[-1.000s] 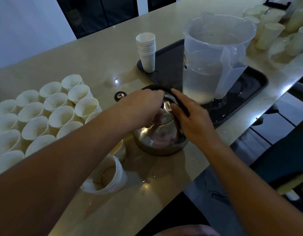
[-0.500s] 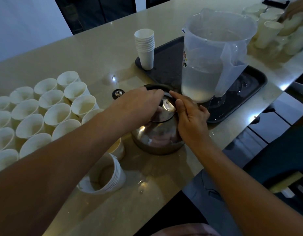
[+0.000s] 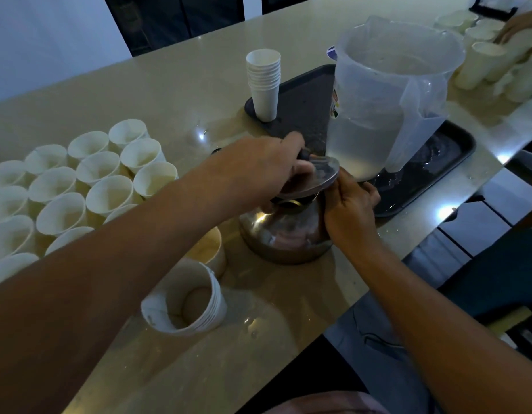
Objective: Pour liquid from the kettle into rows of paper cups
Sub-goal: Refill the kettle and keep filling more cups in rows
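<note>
A round steel kettle (image 3: 284, 234) stands near the counter's front edge. My left hand (image 3: 258, 171) grips the knob of its lid (image 3: 321, 177), which is lifted and tilted above the kettle's mouth. Against the kettle's right side my right hand (image 3: 347, 210) curls round the body and steadies it. Several white paper cups (image 3: 79, 186) stand in rows on the left of the counter. A cup of brownish liquid (image 3: 209, 252) sits just left of the kettle, partly behind my left forearm.
A large clear plastic jug (image 3: 378, 94) with water stands on a wet black tray (image 3: 438, 162) behind the kettle. A stack of cups (image 3: 264, 82) stands on the tray's left corner. A nested cup stack (image 3: 187, 303) lies tipped in front. More cups (image 3: 483, 55) and another person's hand (image 3: 518, 25) are at far right.
My left hand has lifted the lid off the kettle and tilted it. My right hand slid from the kettle's top down to its right side.
</note>
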The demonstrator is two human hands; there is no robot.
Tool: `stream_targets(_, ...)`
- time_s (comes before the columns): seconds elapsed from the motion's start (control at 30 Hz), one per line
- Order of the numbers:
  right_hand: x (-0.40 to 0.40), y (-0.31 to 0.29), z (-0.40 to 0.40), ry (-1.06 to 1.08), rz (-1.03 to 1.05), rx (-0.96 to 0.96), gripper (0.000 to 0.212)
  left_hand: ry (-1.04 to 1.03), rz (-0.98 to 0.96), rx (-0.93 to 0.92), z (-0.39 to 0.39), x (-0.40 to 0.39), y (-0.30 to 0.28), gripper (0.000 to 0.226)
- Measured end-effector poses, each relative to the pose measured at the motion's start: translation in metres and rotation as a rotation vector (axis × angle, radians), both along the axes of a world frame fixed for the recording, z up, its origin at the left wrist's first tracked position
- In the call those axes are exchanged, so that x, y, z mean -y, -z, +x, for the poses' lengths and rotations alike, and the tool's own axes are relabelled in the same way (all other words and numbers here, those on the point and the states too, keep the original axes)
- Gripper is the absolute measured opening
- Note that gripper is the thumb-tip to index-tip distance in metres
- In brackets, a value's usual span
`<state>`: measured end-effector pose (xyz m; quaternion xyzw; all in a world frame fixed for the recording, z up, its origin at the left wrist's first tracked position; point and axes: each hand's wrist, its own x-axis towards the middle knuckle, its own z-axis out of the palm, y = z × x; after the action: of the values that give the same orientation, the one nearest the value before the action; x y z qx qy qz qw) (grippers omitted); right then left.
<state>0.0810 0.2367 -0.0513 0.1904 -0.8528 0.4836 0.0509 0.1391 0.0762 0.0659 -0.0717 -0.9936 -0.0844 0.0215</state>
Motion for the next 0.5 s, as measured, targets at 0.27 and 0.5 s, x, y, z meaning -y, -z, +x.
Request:
stream_targets(0.27,-0.003,0.011,-0.005,-0.047,-0.033,-0.091,0.042,-0.118,0.112,-0.065,-0.002,0.017,-0.029,0.023)
stream_targets(0.5,-0.02,0.003,0.0,0.324,-0.37,-0.356,0.027,-0.258,0.497,-0.15,-0.015,0.035,0.001,0.022)
